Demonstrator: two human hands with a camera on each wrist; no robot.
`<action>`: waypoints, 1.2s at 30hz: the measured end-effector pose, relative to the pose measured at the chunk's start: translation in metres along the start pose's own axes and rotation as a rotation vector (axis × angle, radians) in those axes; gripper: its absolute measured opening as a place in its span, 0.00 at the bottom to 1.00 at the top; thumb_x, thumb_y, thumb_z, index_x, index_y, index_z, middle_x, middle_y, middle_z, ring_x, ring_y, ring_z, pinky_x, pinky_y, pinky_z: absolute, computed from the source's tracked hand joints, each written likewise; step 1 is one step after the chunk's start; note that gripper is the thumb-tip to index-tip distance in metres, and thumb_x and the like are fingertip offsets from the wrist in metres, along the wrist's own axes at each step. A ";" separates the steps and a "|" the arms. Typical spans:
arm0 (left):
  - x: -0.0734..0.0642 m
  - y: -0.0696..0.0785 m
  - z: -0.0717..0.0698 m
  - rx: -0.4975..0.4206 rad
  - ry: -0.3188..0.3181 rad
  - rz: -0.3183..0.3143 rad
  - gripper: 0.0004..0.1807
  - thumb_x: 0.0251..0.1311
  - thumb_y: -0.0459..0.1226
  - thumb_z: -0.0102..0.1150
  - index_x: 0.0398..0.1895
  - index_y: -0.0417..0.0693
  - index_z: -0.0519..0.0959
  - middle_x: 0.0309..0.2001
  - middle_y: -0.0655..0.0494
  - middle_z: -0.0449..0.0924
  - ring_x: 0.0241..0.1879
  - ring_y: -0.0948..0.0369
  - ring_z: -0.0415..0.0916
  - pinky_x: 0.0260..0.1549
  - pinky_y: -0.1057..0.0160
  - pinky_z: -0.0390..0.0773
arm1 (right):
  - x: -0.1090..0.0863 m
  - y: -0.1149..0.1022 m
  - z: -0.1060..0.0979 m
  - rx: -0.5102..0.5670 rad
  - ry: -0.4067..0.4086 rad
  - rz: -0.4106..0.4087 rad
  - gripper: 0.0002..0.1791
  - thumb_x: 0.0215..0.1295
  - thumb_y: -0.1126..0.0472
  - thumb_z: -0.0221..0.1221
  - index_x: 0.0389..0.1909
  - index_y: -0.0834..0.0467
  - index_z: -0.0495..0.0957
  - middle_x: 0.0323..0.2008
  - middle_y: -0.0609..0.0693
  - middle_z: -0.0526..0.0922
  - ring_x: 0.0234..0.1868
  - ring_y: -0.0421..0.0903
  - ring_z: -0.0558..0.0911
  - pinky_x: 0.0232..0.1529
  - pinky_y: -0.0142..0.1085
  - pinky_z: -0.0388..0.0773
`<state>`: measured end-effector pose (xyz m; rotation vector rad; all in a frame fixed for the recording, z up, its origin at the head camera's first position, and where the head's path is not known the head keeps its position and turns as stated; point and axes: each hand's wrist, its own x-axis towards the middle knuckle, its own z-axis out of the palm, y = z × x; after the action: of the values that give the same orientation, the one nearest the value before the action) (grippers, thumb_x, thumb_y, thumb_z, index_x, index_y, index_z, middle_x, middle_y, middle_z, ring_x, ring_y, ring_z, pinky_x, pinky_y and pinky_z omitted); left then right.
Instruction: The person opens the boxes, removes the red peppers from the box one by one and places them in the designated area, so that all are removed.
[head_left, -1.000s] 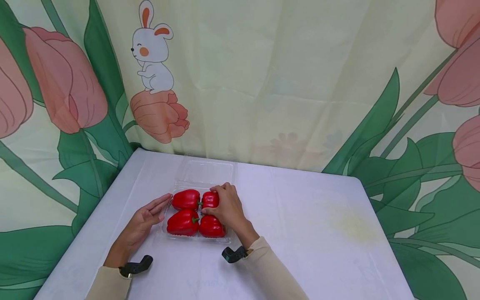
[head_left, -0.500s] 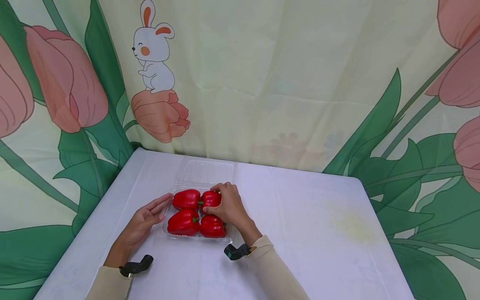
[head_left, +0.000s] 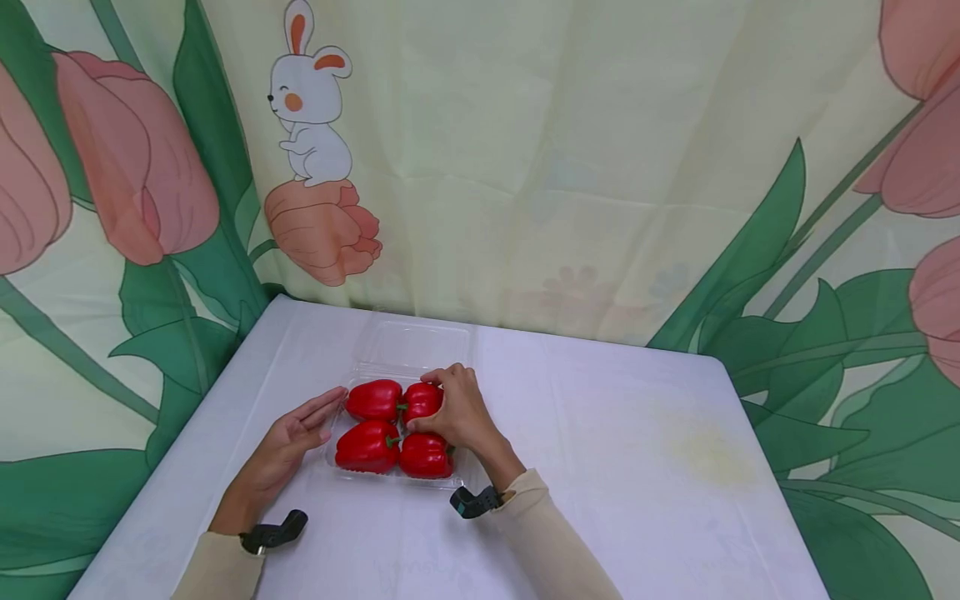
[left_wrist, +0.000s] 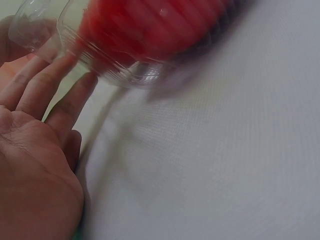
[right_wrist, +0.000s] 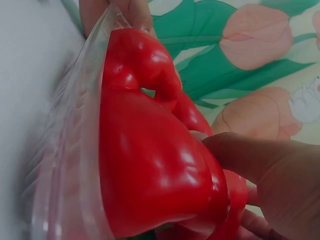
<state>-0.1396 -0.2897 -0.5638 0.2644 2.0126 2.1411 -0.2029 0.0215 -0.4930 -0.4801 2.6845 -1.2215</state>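
Red bell peppers with green stems lie in a clear plastic box (head_left: pixel 337 472), two on the left and two on the right. My right hand (head_left: pixel 463 412) grips the back right bell pepper (head_left: pixel 422 402), thumb on its near side and fingers over its far side. Just in front of that thumb is the front right bell pepper (head_left: pixel 426 456), large in the right wrist view. My left hand (head_left: pixel 285 446) has its fingers extended, their tips at the box's left wall, beside the back left bell pepper (head_left: pixel 372 400) and the front left bell pepper (head_left: pixel 366 446).
The box's clear lid (head_left: pixel 416 343) lies folded back toward the table's far edge. A white cloth covers the table (head_left: pixel 600 450). Behind it hangs a curtain (head_left: pixel 487 167) printed with tulips and a rabbit. Each wrist wears a black camera mount.
My right hand has shifted slightly to the right, and the back right bell pepper moved a little with it. The left hand stays at the box's left wall.
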 end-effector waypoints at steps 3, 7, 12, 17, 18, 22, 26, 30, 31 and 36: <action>0.001 0.000 0.000 -0.003 -0.002 0.002 0.37 0.75 0.27 0.54 0.85 0.45 0.57 0.84 0.55 0.61 0.73 0.79 0.68 0.66 0.72 0.76 | -0.001 0.001 -0.001 0.013 0.003 -0.002 0.41 0.48 0.55 0.83 0.65 0.53 0.79 0.56 0.52 0.76 0.62 0.49 0.73 0.46 0.44 0.90; 0.001 0.000 0.001 -0.015 -0.004 0.003 0.37 0.75 0.26 0.54 0.85 0.44 0.57 0.84 0.56 0.61 0.73 0.78 0.68 0.66 0.72 0.75 | -0.002 0.002 -0.003 0.057 0.006 -0.015 0.40 0.49 0.56 0.83 0.65 0.53 0.78 0.56 0.52 0.76 0.62 0.48 0.74 0.47 0.44 0.90; 0.002 0.000 0.000 -0.025 -0.007 0.004 0.37 0.76 0.26 0.53 0.85 0.45 0.56 0.84 0.56 0.61 0.73 0.78 0.69 0.66 0.72 0.76 | -0.005 -0.001 -0.008 0.103 0.025 -0.031 0.42 0.48 0.56 0.83 0.66 0.52 0.77 0.56 0.51 0.76 0.61 0.49 0.77 0.49 0.46 0.91; 0.003 0.001 0.002 -0.026 0.004 -0.007 0.38 0.75 0.26 0.54 0.85 0.45 0.56 0.84 0.57 0.62 0.73 0.78 0.69 0.65 0.71 0.77 | -0.007 -0.006 -0.017 0.106 0.044 -0.031 0.41 0.48 0.57 0.82 0.66 0.52 0.77 0.56 0.50 0.76 0.61 0.49 0.78 0.49 0.45 0.91; 0.003 0.001 0.002 -0.025 0.006 -0.009 0.38 0.75 0.27 0.54 0.85 0.45 0.56 0.83 0.58 0.62 0.73 0.78 0.69 0.65 0.71 0.77 | -0.007 -0.007 -0.019 0.107 0.047 -0.034 0.41 0.48 0.57 0.82 0.66 0.52 0.77 0.56 0.50 0.76 0.61 0.49 0.78 0.49 0.45 0.91; 0.003 0.002 0.002 -0.015 0.009 -0.011 0.38 0.75 0.27 0.55 0.85 0.45 0.56 0.83 0.58 0.63 0.72 0.78 0.70 0.64 0.71 0.78 | -0.009 -0.010 -0.026 0.115 0.063 -0.046 0.41 0.49 0.57 0.82 0.66 0.52 0.77 0.57 0.50 0.76 0.62 0.50 0.78 0.49 0.45 0.91; 0.002 0.001 0.001 -0.006 0.010 -0.010 0.38 0.75 0.27 0.56 0.85 0.46 0.57 0.83 0.58 0.63 0.72 0.78 0.70 0.64 0.71 0.78 | -0.011 -0.011 -0.031 0.119 0.090 -0.055 0.41 0.48 0.57 0.82 0.66 0.52 0.77 0.58 0.51 0.76 0.63 0.51 0.78 0.50 0.45 0.91; 0.001 0.000 0.000 0.002 0.013 -0.007 0.38 0.75 0.27 0.55 0.85 0.46 0.57 0.83 0.58 0.62 0.73 0.78 0.70 0.64 0.70 0.78 | -0.013 -0.009 -0.036 0.119 0.126 -0.064 0.42 0.48 0.57 0.83 0.66 0.53 0.77 0.58 0.51 0.76 0.63 0.51 0.78 0.51 0.47 0.91; 0.001 0.000 0.000 0.004 0.014 -0.006 0.38 0.75 0.27 0.55 0.85 0.46 0.57 0.83 0.57 0.62 0.73 0.78 0.69 0.64 0.70 0.78 | -0.013 -0.008 -0.037 0.119 0.135 -0.066 0.42 0.48 0.58 0.83 0.66 0.53 0.77 0.59 0.51 0.76 0.63 0.51 0.78 0.51 0.48 0.91; 0.000 0.000 0.001 0.007 0.018 -0.014 0.38 0.75 0.27 0.56 0.85 0.46 0.57 0.83 0.58 0.62 0.73 0.79 0.69 0.64 0.70 0.78 | -0.016 -0.005 -0.046 0.104 0.181 -0.074 0.41 0.48 0.58 0.83 0.66 0.53 0.78 0.60 0.52 0.77 0.64 0.52 0.78 0.52 0.49 0.90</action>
<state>-0.1394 -0.2890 -0.5640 0.2323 2.0254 2.1364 -0.1995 0.0568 -0.4589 -0.4794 2.7534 -1.4837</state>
